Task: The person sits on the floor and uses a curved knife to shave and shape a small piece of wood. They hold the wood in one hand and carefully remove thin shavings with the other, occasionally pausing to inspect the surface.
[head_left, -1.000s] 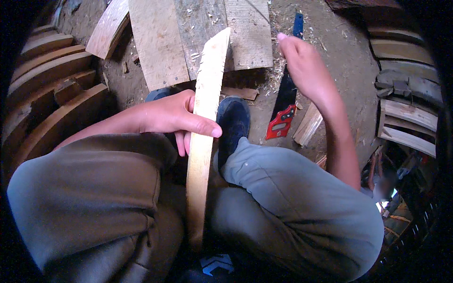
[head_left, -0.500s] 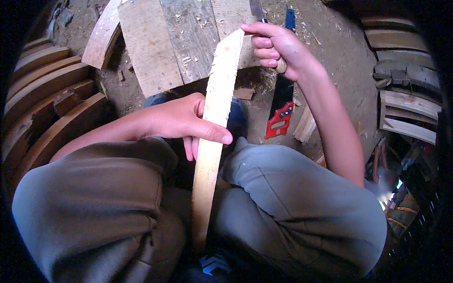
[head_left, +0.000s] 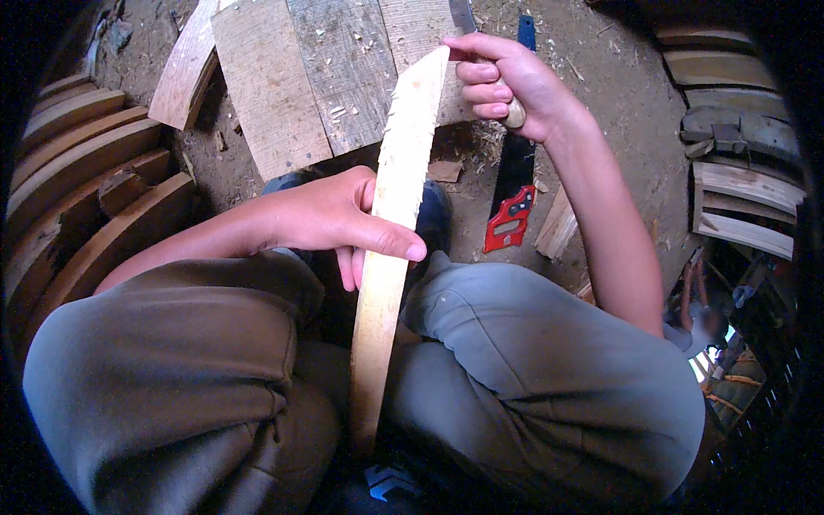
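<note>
A long pale wooden strip [head_left: 403, 163] stands tilted between my knees, its slanted end pointing away from me and its edges rough with small splinters. My left hand [head_left: 343, 221] grips it around the middle, thumb across the front face. At the strip's far tip, my right hand [head_left: 506, 90] touches the point with its index finger. The other fingers of that hand wrap round the pale handle of a knife, whose metal blade [head_left: 462, 15] sticks out beyond the hand, partly cut off by the top edge.
Grey and brown planks [head_left: 343, 77] with shavings lie ahead of me. A hand saw with a red handle [head_left: 511, 221] rests on the dirt floor at right, beside a wood offcut [head_left: 558, 225]. Curved timbers [head_left: 86, 163] are stacked at left, more boards [head_left: 747, 190] at right. Another person [head_left: 699, 326] is far right.
The strip and both hands have shifted very slightly, the tip a little up and to the right. My grip on the strip and on the knife stays the same.
</note>
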A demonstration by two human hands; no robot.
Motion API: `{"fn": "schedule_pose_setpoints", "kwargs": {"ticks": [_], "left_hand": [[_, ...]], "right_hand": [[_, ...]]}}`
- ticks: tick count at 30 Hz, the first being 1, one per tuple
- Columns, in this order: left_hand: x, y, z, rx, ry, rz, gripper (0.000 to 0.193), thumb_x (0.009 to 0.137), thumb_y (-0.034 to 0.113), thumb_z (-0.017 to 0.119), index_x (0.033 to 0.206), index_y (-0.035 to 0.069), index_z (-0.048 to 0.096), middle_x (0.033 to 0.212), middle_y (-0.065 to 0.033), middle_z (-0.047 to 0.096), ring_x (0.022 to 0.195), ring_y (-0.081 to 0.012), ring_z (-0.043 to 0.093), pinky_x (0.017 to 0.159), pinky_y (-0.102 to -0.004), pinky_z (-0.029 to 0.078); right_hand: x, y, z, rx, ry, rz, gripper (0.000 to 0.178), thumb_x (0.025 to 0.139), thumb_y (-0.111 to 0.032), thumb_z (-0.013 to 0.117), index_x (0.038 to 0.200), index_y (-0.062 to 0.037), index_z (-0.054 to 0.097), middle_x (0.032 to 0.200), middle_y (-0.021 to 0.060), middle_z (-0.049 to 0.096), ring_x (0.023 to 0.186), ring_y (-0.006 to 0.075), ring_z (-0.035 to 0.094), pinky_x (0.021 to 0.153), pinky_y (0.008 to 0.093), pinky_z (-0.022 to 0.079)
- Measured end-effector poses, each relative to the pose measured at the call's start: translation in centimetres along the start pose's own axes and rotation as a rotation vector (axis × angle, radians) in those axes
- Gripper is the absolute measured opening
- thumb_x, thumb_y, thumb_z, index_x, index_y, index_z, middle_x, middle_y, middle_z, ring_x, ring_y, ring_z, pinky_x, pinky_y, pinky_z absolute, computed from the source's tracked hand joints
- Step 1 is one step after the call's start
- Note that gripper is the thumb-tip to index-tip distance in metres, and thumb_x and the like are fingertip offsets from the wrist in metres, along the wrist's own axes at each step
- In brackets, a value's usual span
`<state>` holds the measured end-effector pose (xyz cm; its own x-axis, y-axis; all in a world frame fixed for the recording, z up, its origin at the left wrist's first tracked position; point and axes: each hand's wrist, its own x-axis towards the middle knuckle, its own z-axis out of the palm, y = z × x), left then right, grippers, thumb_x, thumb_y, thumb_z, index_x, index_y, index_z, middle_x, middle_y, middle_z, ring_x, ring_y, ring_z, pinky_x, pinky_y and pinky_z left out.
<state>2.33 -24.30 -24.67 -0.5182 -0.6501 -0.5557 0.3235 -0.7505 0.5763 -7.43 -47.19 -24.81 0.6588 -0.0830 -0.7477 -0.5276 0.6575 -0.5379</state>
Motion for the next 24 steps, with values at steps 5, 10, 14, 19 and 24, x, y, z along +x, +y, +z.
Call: {"fn": "schedule_pose_setpoints", "kwargs": {"ticks": [5, 10, 14, 19, 24], "left_hand": [[-0.02, 0.24, 0.04, 0.007, -0.008, 0.007, 0.033, 0.081, 0.031, 0.074, 0.081, -0.002, 0.067, 0.071, -0.0113, 0.068, 0.056, -0.0168, 0.066, 0.047, -0.0280, 0.056], [0.21, 0.04, -0.14, 0.013, -0.030, 0.029, 0.033, 0.081, 0.031, 0.073, 0.082, -0.002, 0.068, 0.071, -0.0111, 0.068, 0.056, -0.0170, 0.066, 0.047, -0.0280, 0.056], [0.05, 0.20, 0.00, 0.010, -0.026, 0.018, 0.032, 0.081, 0.030, 0.073, 0.082, -0.001, 0.067, 0.071, -0.0110, 0.068, 0.056, -0.0171, 0.066, 0.047, -0.0278, 0.055], [-0.10, 0.17, 0.02, -0.008, -0.029, 0.005, 0.032, 0.081, 0.029, 0.074, 0.082, -0.001, 0.067, 0.071, -0.0109, 0.068, 0.056, -0.0171, 0.066, 0.047, -0.0278, 0.055], [0.01, 0.18, -0.08, 0.000, -0.026, 0.014, 0.031, 0.081, 0.029, 0.074, 0.081, -0.001, 0.067, 0.071, -0.0107, 0.068, 0.056, -0.0170, 0.066, 0.047, -0.0280, 0.056]], "right_hand": [[-0.03, 0.02, -0.15, 0.012, -0.039, 0.003, 0.017, 0.095, -0.026, 0.053, 0.085, -0.0124, 0.050, 0.051, -0.0123, 0.033, 0.036, -0.0020, 0.030, 0.030, 0.0157, 0.026], [0.05, 0.10, -0.03, 0.059, -0.023, 0.012, 0.021, 0.096, -0.026, 0.053, 0.082, -0.0109, 0.049, 0.050, -0.0117, 0.034, 0.034, -0.0015, 0.030, 0.029, 0.0157, 0.026], [0.43, 0.42, 0.01, 0.075, -0.011, 0.033, 0.021, 0.095, -0.027, 0.053, 0.082, -0.0110, 0.050, 0.051, -0.0115, 0.035, 0.035, -0.0015, 0.031, 0.029, 0.0154, 0.026], [0.53, 0.62, 0.38, 0.147, -0.046, 0.059, 0.019, 0.096, -0.026, 0.051, 0.090, -0.0091, 0.054, 0.052, -0.0111, 0.034, 0.035, -0.0015, 0.031, 0.029, 0.0151, 0.026], [0.64, 0.46, 0.14, 0.170, -0.088, 0.042, 0.019, 0.096, -0.026, 0.050, 0.098, -0.0078, 0.057, 0.053, -0.0111, 0.034, 0.036, -0.0015, 0.030, 0.030, 0.0148, 0.027]]}}
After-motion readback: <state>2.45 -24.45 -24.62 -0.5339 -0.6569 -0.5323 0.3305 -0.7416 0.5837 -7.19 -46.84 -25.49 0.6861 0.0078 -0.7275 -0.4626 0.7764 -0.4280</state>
